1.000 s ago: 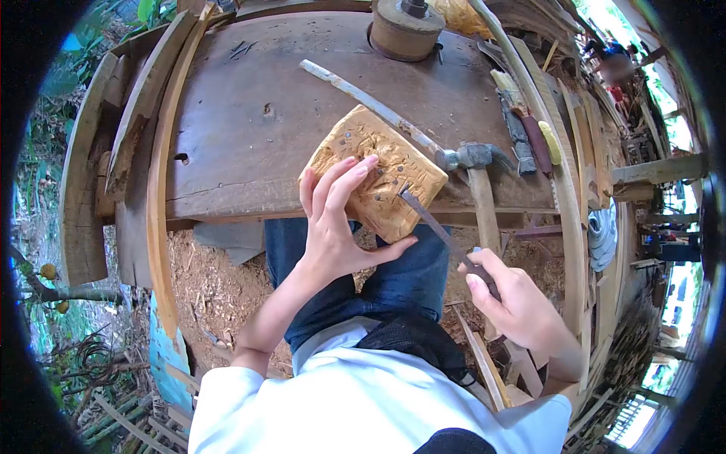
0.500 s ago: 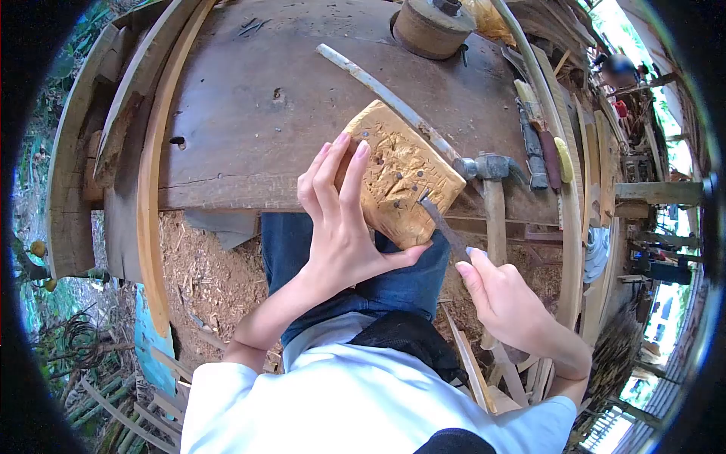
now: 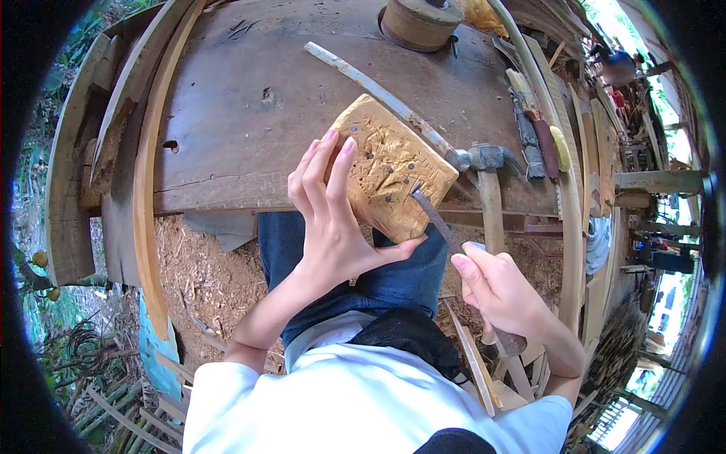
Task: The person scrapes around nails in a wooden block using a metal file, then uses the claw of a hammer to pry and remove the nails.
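A yellowish wooden block (image 3: 401,163) with a gouged face and several dark round spots is tilted at the bench's front edge. My left hand (image 3: 333,208) grips it from the left, fingers along its upper-left side and thumb at its bottom corner. In my right hand (image 3: 499,291) is a chisel (image 3: 437,217), closed in the fingers, its handle end sticking out below the palm. The chisel's tip is at the block's face, near the lower right. Just right of the block lies a claw hammer (image 3: 488,157), its handle pointing toward me.
A pale metal bar (image 3: 370,89) lies on the wooden bench (image 3: 219,113) behind the block. A round, heavy-looking piece (image 3: 420,24) stands at the back. More tools (image 3: 546,150) lie along the right side, beside long wooden strips (image 3: 566,250). Wood shavings (image 3: 215,265) cover the ground.
The view has shifted slightly, so the bench and block appear a little further left. My right hand has turned, showing more of the chisel's handle end. Both grips stay the same.
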Demonstrator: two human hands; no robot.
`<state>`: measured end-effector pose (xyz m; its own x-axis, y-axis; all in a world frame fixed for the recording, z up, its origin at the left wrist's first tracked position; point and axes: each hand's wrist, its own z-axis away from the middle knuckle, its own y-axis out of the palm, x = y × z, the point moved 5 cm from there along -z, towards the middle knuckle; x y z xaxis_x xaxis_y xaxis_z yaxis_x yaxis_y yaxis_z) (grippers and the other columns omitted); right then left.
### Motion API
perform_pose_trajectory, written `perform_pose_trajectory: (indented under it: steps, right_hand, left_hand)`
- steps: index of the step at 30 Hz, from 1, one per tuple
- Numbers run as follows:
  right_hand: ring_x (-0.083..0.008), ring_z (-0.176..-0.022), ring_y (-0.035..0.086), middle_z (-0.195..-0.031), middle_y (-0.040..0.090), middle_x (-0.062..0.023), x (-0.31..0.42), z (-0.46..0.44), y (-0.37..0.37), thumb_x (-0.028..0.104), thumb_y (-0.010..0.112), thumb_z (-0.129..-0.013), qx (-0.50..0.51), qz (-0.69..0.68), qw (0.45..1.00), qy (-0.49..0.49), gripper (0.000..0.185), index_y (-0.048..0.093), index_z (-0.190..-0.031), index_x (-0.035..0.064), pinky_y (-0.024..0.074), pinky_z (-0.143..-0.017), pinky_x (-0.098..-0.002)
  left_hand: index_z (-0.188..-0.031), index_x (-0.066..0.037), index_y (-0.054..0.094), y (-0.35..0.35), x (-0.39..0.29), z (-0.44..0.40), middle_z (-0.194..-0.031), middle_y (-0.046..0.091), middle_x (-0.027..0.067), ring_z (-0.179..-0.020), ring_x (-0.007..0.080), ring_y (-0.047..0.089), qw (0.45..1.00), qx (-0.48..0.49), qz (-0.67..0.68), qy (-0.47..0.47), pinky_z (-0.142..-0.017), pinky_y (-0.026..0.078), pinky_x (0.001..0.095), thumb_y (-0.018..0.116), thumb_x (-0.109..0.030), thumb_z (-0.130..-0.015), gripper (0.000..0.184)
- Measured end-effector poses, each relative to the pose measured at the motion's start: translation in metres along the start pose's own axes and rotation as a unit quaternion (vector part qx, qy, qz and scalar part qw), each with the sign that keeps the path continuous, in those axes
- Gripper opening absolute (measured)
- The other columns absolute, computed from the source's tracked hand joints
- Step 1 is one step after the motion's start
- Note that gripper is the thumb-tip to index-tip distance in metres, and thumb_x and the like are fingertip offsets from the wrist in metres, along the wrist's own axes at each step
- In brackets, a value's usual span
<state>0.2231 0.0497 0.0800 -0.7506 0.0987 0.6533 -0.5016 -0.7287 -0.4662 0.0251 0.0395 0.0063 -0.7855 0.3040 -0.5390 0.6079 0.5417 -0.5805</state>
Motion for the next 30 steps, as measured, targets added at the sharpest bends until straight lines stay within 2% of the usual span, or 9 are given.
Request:
perform_pose_trajectory:
  steps: [1, 4, 11, 13, 17, 19, 23, 25, 30]
  right_hand:
    - [-0.0240, -0.039, 0.055, -0.055, 0.052, -0.0098, -0.003, 0.001, 0.002, 0.029, 0.040, -0.109, 0.034, -0.041, 0.996, 0.071, 0.035, 0.047, -0.088, 0.0032, 0.0432, -0.039, -0.0337]
    - [-0.0147, -0.039, 0.054, -0.055, 0.051, -0.0035, -0.007, 0.000, 0.007, 0.031, 0.038, -0.109, 0.025, -0.057, 0.998, 0.029, 0.036, 0.047, -0.087, 0.0050, 0.0443, -0.035, -0.0276]
    - [-0.0210, -0.040, 0.056, -0.055, 0.053, -0.0103, -0.008, 0.005, 0.000, 0.028, 0.042, -0.109, 0.009, -0.005, 0.999, 0.041, 0.032, 0.047, -0.089, 0.0031, 0.0425, -0.040, -0.0343]
    - [-0.0247, -0.047, 0.060, -0.055, 0.053, -0.0132, -0.011, 0.005, 0.000, 0.024, 0.046, -0.107, -0.053, 0.085, 0.993, -0.059, 0.028, 0.047, -0.089, 0.0019, 0.0425, -0.046, -0.0371]
    - [-0.0214, -0.050, 0.059, -0.056, 0.055, -0.0118, -0.007, 0.018, -0.003, 0.020, 0.052, -0.105, -0.092, 0.090, 0.987, -0.092, 0.023, 0.050, -0.092, 0.0005, 0.0419, -0.049, -0.0362]
    - [-0.0159, -0.053, 0.057, -0.060, 0.058, -0.0115, -0.007, 0.029, -0.021, 0.018, 0.056, -0.103, -0.206, 0.079, 0.972, -0.084, 0.019, 0.054, -0.096, -0.0001, 0.0422, -0.051, -0.0330]
    - [-0.0126, -0.067, 0.060, -0.073, 0.062, -0.0119, -0.029, 0.026, -0.064, 0.018, 0.063, -0.099, -0.342, 0.077, 0.936, -0.025, 0.019, 0.059, -0.104, -0.0001, 0.0467, -0.060, -0.0316]
    - [-0.0145, -0.074, 0.062, -0.080, 0.064, -0.0127, -0.041, 0.019, -0.087, 0.019, 0.066, -0.097, -0.437, 0.147, 0.878, -0.132, 0.024, 0.060, -0.112, 0.0002, 0.0492, -0.066, -0.0322]
    - [-0.0243, -0.087, 0.069, -0.096, 0.071, -0.0174, -0.063, -0.018, -0.136, 0.020, 0.069, -0.093, -0.434, 0.212, 0.869, -0.109, 0.032, 0.064, -0.119, 0.0026, 0.0522, -0.076, -0.0364]
  left_hand:
    - [-0.151, -0.001, 0.020, 0.000, -0.001, 0.000, -0.150, 0.031, 0.0242, -0.140, 0.0420, 0.029, 1.000, 0.000, 0.000, 0.001, -0.115, 0.023, 0.0558, 0.089, -0.063, -0.057, 0.132]
    - [-0.152, 0.000, 0.018, 0.001, 0.000, 0.001, -0.149, 0.032, 0.0239, -0.140, 0.0421, 0.029, 1.000, -0.004, -0.001, -0.006, -0.115, 0.023, 0.0557, 0.089, -0.062, -0.056, 0.134]
    - [-0.151, -0.001, 0.025, 0.000, 0.004, 0.001, -0.152, 0.030, 0.0242, -0.140, 0.0432, 0.027, 0.998, -0.023, 0.058, -0.004, -0.114, 0.021, 0.0578, 0.088, -0.060, -0.060, 0.126]
    - [-0.151, -0.002, 0.026, -0.003, 0.003, 0.000, -0.152, 0.030, 0.0234, -0.142, 0.0431, 0.026, 0.997, -0.021, 0.070, -0.003, -0.116, 0.019, 0.0592, 0.088, -0.060, -0.059, 0.126]
    - [-0.151, -0.009, 0.032, -0.010, 0.003, -0.006, -0.156, 0.027, 0.0218, -0.148, 0.0435, 0.017, 0.997, 0.061, 0.044, -0.003, -0.119, 0.007, 0.0633, 0.089, -0.055, -0.058, 0.118]
    - [-0.151, -0.014, 0.035, -0.012, 0.005, -0.009, -0.158, 0.025, 0.0220, -0.151, 0.0446, 0.012, 0.994, 0.095, 0.061, 0.000, -0.120, 0.002, 0.0646, 0.089, -0.050, -0.059, 0.113]
    - [-0.149, -0.016, 0.040, -0.017, 0.008, -0.012, -0.158, 0.025, 0.0213, -0.151, 0.0452, 0.012, 0.991, 0.103, 0.091, 0.002, -0.120, 0.006, 0.0652, 0.088, -0.047, -0.059, 0.107]
    - [-0.144, -0.018, 0.047, -0.019, 0.010, -0.011, -0.159, 0.025, 0.0206, -0.151, 0.0461, 0.012, 0.988, 0.118, 0.100, 0.021, -0.120, 0.010, 0.0652, 0.088, -0.043, -0.060, 0.097]
    - [-0.138, -0.018, 0.054, -0.020, 0.015, -0.009, -0.159, 0.028, 0.0198, -0.150, 0.0464, 0.014, 0.979, 0.137, 0.151, 0.023, -0.120, 0.012, 0.0639, 0.087, -0.039, -0.061, 0.086]
